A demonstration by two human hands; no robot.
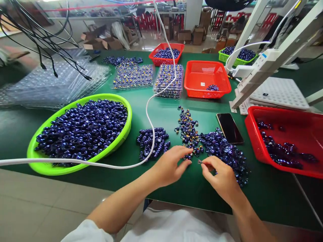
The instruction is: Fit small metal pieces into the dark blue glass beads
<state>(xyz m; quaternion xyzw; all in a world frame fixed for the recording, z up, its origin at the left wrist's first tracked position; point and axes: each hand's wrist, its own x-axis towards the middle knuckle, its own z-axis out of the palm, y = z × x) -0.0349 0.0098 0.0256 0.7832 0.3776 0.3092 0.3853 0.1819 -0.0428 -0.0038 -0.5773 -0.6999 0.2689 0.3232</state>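
Note:
My left hand (171, 166) rests on the green table, fingers curled and reaching into a small heap of dark blue pieces with gold bits (188, 131). My right hand (219, 178) is close beside it, thumb and forefinger pinched on a tiny piece I cannot make out. Just right of that hand lies a pile of shiny blue beads (225, 151). Another cluster of blue ring-like parts (152, 141) lies left of my left hand.
A lime green basket (121, 134) full of blue parts stands left. Red baskets (254, 137) (191, 84) stand right and behind. A phone (229, 127), a white cable (148, 111), filled clear trays (168, 80) and a white stand (267, 60) are around.

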